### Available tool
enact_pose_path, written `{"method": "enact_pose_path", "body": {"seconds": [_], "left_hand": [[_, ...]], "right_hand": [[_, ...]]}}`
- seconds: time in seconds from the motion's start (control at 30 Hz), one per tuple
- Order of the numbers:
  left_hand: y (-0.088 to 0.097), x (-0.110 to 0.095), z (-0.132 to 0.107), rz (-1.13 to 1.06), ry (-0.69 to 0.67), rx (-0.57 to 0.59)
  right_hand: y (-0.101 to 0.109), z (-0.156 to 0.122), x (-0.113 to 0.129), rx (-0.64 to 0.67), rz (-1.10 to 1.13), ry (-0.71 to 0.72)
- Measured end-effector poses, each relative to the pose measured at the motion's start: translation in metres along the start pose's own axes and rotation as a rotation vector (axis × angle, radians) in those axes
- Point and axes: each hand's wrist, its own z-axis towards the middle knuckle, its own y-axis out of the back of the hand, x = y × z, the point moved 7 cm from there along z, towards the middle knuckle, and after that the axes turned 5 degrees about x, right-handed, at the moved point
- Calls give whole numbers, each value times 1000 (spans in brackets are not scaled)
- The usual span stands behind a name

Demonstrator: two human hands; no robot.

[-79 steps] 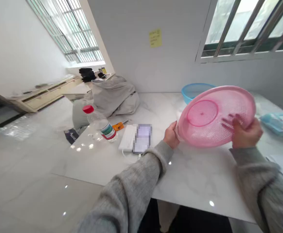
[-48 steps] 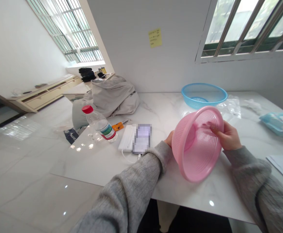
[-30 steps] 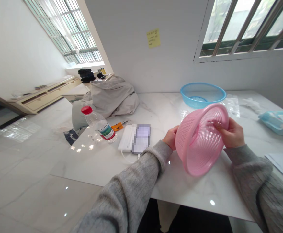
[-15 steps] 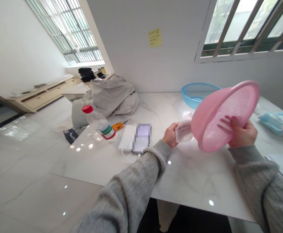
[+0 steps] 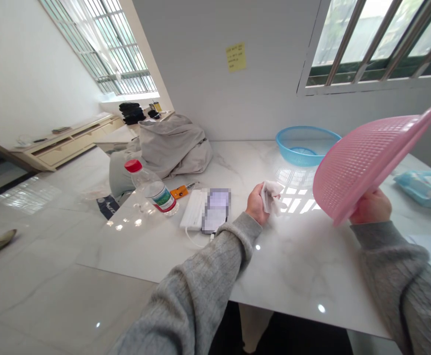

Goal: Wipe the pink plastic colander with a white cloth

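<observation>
Basket (image 5: 367,162) tilted in R hand (image 5: 371,206), wipe (image 5: 272,195) in L hand (image 5: 256,203).

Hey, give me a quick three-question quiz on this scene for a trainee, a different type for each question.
1. True or false: the pink basket rests flat on the table.
2. What does the left hand hold? A) white cloth B) bottle C) phone
3. Which hand holds the pink basket up, tilted?

Key: 1 false, it is held clear of the table; 2 A; 3 the right hand.
</observation>
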Motion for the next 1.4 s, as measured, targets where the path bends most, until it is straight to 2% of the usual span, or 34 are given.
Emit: {"method": "enact_pose_path", "body": {"seconds": [0.17,0.33,0.6,1.0,1.2,1.4], "left_hand": [[7,0,0,33,-18,-100],[9,0,0,31,-40,-128],[10,2,3,-6,-54,-163],[-13,10,-2,-80,3,-21],[-19,12,-8,1,-22,4],[-39,12,-20,4,-4,212]], "right_hand": [[-3,-5,2,9,-45,23],[-7,-9,4,12,-50,15],[-10,-12,3,127,-83,-6],[-17,-18,-6,229,-168,-99],[-21,-22,-7,314,-271,-58],[-22,-23,-5,360,-371,34]]}}
